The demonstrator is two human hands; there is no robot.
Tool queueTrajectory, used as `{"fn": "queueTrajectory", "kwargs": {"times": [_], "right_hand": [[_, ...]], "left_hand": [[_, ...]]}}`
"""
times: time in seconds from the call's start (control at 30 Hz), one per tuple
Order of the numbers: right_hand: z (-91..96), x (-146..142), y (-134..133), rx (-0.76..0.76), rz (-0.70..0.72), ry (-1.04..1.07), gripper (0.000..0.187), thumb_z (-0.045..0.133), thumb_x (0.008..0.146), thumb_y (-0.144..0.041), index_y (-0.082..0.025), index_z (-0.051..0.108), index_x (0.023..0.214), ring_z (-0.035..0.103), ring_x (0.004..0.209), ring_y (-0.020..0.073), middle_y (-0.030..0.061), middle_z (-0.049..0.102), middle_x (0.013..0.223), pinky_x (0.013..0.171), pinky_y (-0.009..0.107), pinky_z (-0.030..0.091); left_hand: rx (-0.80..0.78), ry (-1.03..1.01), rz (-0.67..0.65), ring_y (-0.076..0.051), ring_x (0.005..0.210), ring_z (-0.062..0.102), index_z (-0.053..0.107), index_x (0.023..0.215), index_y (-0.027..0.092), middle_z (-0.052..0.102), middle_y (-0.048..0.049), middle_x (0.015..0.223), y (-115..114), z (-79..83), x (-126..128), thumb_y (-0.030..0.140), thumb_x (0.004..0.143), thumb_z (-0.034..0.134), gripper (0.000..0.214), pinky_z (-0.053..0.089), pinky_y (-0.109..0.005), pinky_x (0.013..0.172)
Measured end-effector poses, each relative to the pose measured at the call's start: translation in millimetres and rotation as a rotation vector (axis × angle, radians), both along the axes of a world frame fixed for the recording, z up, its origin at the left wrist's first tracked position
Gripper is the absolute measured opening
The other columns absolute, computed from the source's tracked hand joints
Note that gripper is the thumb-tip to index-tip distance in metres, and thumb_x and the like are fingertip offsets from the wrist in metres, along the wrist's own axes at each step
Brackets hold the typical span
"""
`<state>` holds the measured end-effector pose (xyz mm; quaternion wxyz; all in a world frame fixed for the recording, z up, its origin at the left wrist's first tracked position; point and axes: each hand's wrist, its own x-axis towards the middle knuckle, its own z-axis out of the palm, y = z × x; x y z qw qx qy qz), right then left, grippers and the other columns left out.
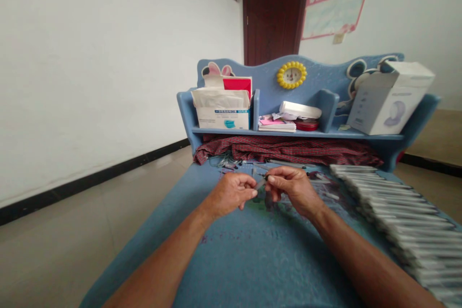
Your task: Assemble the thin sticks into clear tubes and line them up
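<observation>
Held over the middle of the blue desk, toward the far side: small slim piece, greyish with a dark end, somewhat blurred. Pinched at the dark end between thumb and forefinger of right hand. At the other end, thumb and forefinger of left hand, curled close together; pinch or mere touch, cannot tell. Judged light, stiff, probably smooth plastic; likely to slip or twist if squeezed off-centre, unlikely to break under mild pressure. Best taken by the ends, fingertips only. Laid along the right, near to far: slim grey-white rods. Labels: on mask box, far left, Chinese characters on a blue strip, apparently "50", teal mask picture. On white box, far right, purple-grey product picture, print too small. On pink-edged poster, beyond, nothing legible.
</observation>
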<state>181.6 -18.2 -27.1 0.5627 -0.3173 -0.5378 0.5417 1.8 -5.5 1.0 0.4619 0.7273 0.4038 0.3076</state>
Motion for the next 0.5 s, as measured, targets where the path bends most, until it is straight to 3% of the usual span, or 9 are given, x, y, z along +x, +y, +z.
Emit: {"fn": "queueTrajectory", "kwargs": {"times": [0.27, 0.5], "right_hand": [[0.6, 1, 0, 0.005, -0.001, -0.065, 0.025, 0.068, 0.065, -0.036, -0.014, 0.060, 0.074, 0.051, 0.038, 0.0089, 0.0010, 0.063, 0.058, 0.039, 0.022, 0.042], [-3.2, 11, 5, 0.064, 0.066, -0.341, 0.025, 0.063, 0.072, -0.038, -0.013, 0.056, 0.075, 0.049, 0.039, 0.0068, -0.0001, 0.059, 0.059, 0.037, 0.017, 0.035]], "left_hand": [[-0.052, 0.055, -0.058, -0.005, 0.033, 0.036, 0.061, 0.071, 0.013, 0.047, 0.0060, 0.047, 0, 3.8, -3, 0.024, 0.065, 0.059, 0.013, 0.026, -0.017, 0.033], [0.008, 0.108, -0.072, -0.006, 0.044, 0.037, 0.061, 0.064, 0.014, 0.045, 0.0052, 0.048, 2, 1.6, -3, 0.023, 0.062, 0.059, 0.009, 0.028, -0.018, 0.041]]}}
